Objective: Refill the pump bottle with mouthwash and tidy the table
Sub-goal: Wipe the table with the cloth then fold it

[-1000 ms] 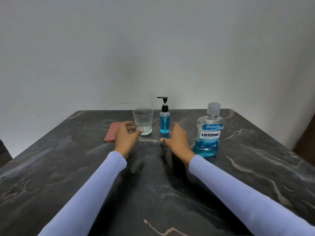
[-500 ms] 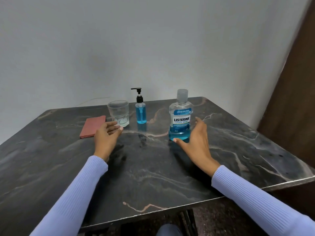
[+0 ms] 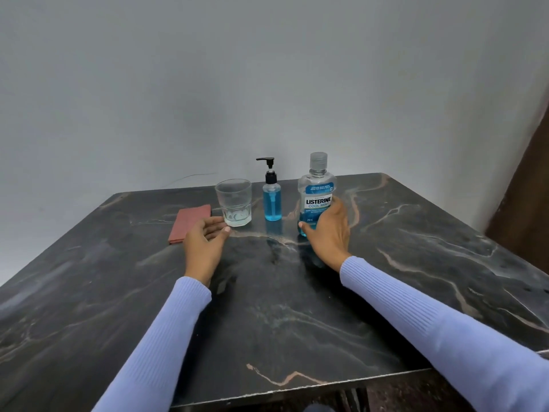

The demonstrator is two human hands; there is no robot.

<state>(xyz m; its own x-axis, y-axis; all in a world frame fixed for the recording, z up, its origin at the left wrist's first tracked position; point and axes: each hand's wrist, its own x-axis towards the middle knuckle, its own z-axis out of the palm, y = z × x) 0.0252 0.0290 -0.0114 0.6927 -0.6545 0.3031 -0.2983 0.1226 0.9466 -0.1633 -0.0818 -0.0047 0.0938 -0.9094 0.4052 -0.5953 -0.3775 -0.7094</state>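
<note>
A small pump bottle (image 3: 271, 203) with a black pump and blue liquid stands at the back of the dark marble table (image 3: 267, 307). To its right stands a clear mouthwash bottle (image 3: 316, 191) with a blue label and a capped top. My right hand (image 3: 328, 233) wraps around its lower half, thumb at the front. Left of the pump bottle is a clear glass (image 3: 234, 202) holding a little liquid. My left hand (image 3: 205, 242) rests on the table just before the glass, fingers loosely curled, holding nothing.
A folded reddish cloth (image 3: 190, 223) lies left of the glass, partly behind my left hand. A grey wall rises behind the table. The table's front edge is near me, and a brown door shows at the far right.
My right hand has moved from beside the mouthwash bottle onto it and closed around its lower part. The left hand stays by the glass. The camera has shifted its view.
</note>
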